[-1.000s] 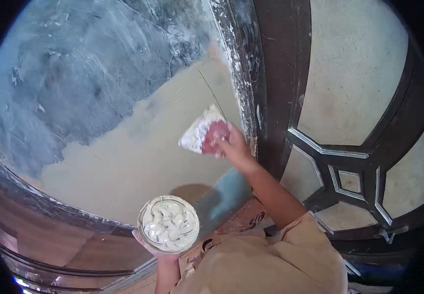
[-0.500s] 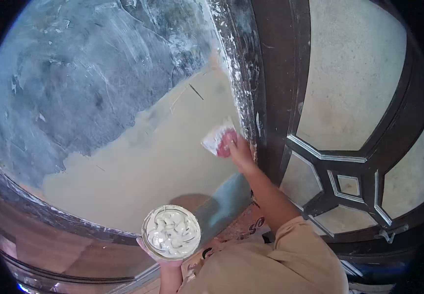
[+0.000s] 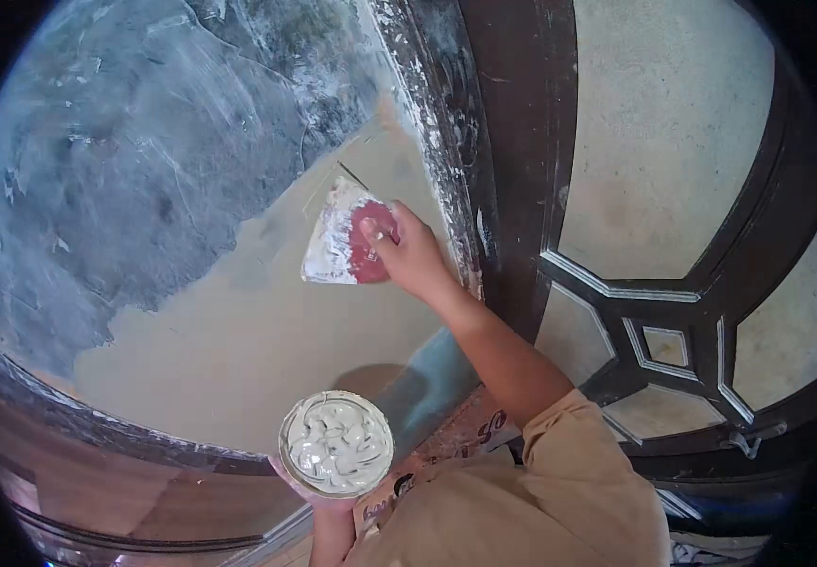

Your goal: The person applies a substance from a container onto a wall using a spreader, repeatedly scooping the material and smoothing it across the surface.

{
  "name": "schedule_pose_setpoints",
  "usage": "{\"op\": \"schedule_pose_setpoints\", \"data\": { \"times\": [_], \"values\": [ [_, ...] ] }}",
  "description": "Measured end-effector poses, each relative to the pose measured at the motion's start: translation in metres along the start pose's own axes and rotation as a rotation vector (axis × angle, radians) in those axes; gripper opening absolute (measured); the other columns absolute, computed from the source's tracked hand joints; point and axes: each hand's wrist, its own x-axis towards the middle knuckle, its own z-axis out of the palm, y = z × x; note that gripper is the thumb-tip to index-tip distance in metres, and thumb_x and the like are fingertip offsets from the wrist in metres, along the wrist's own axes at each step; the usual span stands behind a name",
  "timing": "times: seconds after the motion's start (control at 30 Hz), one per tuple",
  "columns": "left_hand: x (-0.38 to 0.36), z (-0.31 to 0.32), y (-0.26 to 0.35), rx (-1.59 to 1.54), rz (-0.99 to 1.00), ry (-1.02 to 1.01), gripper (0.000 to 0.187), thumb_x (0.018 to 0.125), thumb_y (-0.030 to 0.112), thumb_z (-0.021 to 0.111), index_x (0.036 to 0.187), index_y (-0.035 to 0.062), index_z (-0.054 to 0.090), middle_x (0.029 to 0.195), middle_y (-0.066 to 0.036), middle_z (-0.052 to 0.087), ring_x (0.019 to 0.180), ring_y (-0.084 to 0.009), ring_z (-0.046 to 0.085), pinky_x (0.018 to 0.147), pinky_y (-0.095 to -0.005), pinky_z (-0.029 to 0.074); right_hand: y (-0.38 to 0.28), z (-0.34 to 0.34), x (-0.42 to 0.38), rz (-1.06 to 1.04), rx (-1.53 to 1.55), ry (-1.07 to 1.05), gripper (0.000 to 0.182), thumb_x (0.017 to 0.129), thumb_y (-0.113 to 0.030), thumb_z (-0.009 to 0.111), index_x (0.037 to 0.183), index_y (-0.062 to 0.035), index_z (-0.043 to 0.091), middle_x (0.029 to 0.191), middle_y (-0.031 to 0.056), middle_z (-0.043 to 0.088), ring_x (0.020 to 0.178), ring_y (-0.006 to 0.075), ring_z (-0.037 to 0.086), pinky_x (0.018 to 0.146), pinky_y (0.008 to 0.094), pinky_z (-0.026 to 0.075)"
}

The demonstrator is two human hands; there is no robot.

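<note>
At wall [image 3: 191, 331], I note: right hand [image 3: 403, 248] fingers clamped on scraper [image 3: 337, 238]; left hand's [image 3: 306, 488] around tub [image 3: 342, 492], mouth up, likely against spills.

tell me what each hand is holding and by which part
Right hand: a spreader, by its red end. Left hand: a paste-filled container, from below; the exact grip is mostly hidden.

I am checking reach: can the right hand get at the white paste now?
Probably yes: the right hand holds a red-handled spreader, and nothing visible blocks the white paste in its open tub.
</note>
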Motion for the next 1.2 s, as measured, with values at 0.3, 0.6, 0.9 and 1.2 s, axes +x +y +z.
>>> {"op": "schedule_pose_setpoints", "data": {
  "times": [0.3, 0.6, 0.9, 1.2],
  "values": [
    [-0.015, -0.035, -0.007, 0.126, 0.144, 0.196, 0.085, 0.088, 0.076, 0.033, 0.149, 0.0167, 0.035, 0.153, -0.01, 0.034, 0.136, -0.0364, 0.037, 0.111, -0.0564, 0.031, 0.298, -0.041, -0.157, 0.412, -0.073, 0.086, 0.025, 0.096, -0.023, 0.057, 0.108, -0.0021, 0.062, 0.091, 0.0101, 0.066, 0.087, 0.0212, 0.063, 0.079, 0.0371, 0.049],
    [0.0, -0.005, -0.016, 0.05, 0.072, 0.167, 0.085, 0.088, 0.076, 0.033, 0.148, 0.0167, 0.036, 0.152, -0.01, 0.036, 0.135, -0.0363, 0.038, 0.11, -0.0569, 0.033, -0.019, -0.022, -0.024, 0.039, 0.107, -0.047, 0.031, 0.095, -0.026, 0.062, 0.111, -0.0001, 0.055, 0.094, 0.0103, 0.064, 0.088, 0.0147, 0.06, 0.079, 0.0322, 0.048],
    [-0.001, -0.007, -0.022, 0.087, 0.065, 0.18, 0.086, 0.087, 0.077, 0.03, 0.15, 0.0181, 0.033, 0.154, -0.011, 0.032, 0.137, -0.038, 0.035, 0.111, -0.0582, 0.031, 0.158, -0.037, -0.069, 0.144, -0.341, 0.252, 0.033, 0.093, -0.03, 0.061, 0.108, 0.0001, 0.059, 0.087, 0.0139, 0.065, 0.079, 0.0277, 0.064, 0.075, 0.0398, 0.05],
    [0.009, 0.007, -0.037, -0.065, -0.008, 0.1, 0.086, 0.088, 0.077, 0.029, 0.15, 0.0174, 0.032, 0.154, -0.01, 0.032, 0.137, -0.0358, 0.035, 0.111, -0.0564, 0.032, 0.265, -0.087, -0.215, 0.599, -0.143, -0.072, 0.034, 0.094, -0.028, 0.062, 0.116, -0.0024, 0.059, 0.096, 0.0087, 0.067, 0.085, 0.0162, 0.062, 0.076, 0.0331, 0.05]
  ]
}}
